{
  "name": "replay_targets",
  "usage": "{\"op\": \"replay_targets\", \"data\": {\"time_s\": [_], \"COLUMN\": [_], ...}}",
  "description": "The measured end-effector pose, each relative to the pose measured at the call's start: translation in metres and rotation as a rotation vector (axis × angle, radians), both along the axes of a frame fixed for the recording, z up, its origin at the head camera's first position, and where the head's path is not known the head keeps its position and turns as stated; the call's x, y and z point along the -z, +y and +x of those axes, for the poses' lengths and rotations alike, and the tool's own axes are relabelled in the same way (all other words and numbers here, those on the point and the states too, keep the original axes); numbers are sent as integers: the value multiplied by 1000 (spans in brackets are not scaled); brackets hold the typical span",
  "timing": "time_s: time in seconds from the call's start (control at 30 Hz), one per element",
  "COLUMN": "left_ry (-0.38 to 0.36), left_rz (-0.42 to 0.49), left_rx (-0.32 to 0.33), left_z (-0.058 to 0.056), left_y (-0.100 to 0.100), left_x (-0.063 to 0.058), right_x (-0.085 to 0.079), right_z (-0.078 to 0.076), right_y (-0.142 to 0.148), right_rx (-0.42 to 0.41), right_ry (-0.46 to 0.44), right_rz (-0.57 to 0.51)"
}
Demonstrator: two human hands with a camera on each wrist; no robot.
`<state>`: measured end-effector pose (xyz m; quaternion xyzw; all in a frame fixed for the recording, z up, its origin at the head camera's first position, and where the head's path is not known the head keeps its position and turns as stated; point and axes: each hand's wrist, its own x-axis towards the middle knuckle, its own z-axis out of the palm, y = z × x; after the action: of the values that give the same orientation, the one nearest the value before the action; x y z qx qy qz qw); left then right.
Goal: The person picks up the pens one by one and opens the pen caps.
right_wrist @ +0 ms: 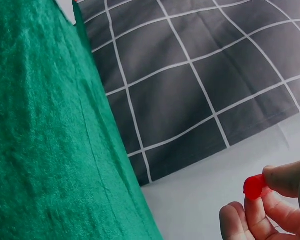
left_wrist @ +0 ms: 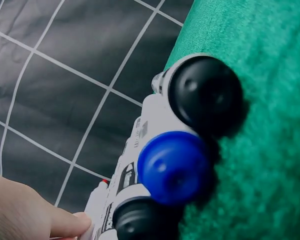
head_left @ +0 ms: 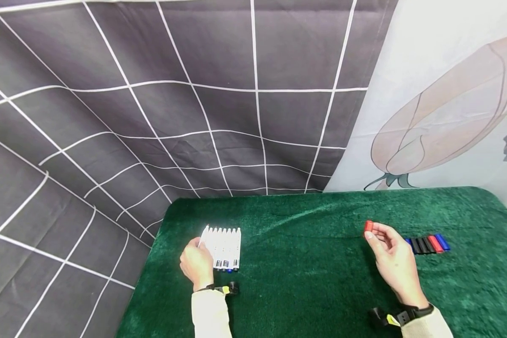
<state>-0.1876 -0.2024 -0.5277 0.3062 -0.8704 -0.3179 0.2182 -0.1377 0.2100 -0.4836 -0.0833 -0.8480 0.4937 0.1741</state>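
Several uncapped white markers [head_left: 226, 246] lie side by side on the green cloth, tips away from me. At the left end of the row, my left hand [head_left: 196, 263] holds a white marker [left_wrist: 96, 200] with a red tip, thumb along its barrel. Black and blue end plugs, such as the blue plug [left_wrist: 174, 167], show close up in the left wrist view. Over to the right, my right hand [head_left: 395, 260] pinches a red marker cap [head_left: 368, 226] between thumb and fingers, raised above the cloth. The same cap [right_wrist: 253, 187] appears in the right wrist view.
Beside the right hand lies a row of black, red and blue marker caps [head_left: 426, 244], partly hidden by that hand. The green cloth [head_left: 300, 281] covers the table. Behind it hang a dark gridded curtain [head_left: 295, 117] and a pale flower-print one [head_left: 363, 159].
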Motion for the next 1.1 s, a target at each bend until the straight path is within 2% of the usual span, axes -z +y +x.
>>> {"op": "replay_targets", "data": {"time_s": [0.13,0.4,0.83,1.1], "left_ry": [-7,-22,-17,-33], "left_rz": [5,37,17,-1], "left_rx": [4,9,2,8], "left_z": [1,0,1,1], "left_y": [-1,0,-3,1], "left_x": [0,-2,0,-4], "right_x": [-1,0,2,1], "right_z": [-1,0,-3,-3], "right_y": [4,10,15,24], "right_rx": [27,45,67,74], "right_ry": [-1,-69,-70,-144], "right_rz": [7,8,30,75]}}
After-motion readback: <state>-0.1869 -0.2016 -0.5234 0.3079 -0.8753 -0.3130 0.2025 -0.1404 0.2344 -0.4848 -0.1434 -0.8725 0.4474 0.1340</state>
